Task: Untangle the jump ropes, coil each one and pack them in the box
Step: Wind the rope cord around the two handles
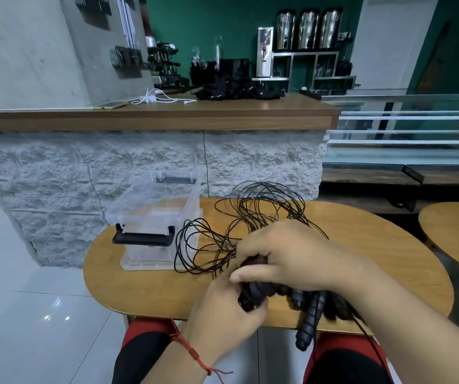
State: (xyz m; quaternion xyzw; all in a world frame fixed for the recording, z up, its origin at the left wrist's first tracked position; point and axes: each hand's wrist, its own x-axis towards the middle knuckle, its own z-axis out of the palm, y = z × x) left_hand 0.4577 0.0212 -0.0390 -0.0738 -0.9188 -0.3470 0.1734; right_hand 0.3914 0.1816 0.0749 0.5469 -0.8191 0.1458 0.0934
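While the left hand (222, 314) closed around one black ribbed handle (250, 296) at the near edge of the rounded wooden table (139, 286), the right hand (286, 256) clamped the remaining black handles (310, 309); at least three showed, exact count unclear. Beyond, thin black cords (250, 217) lay wholly tangled mid-table. One clear plastic box (156, 223), near the far left edge, held nothing. No rope appeared coiled or packed; work judged barely begun.

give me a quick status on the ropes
Left hand and right hand both gripping black handles. Cords still tangled on table. Box open, empty.
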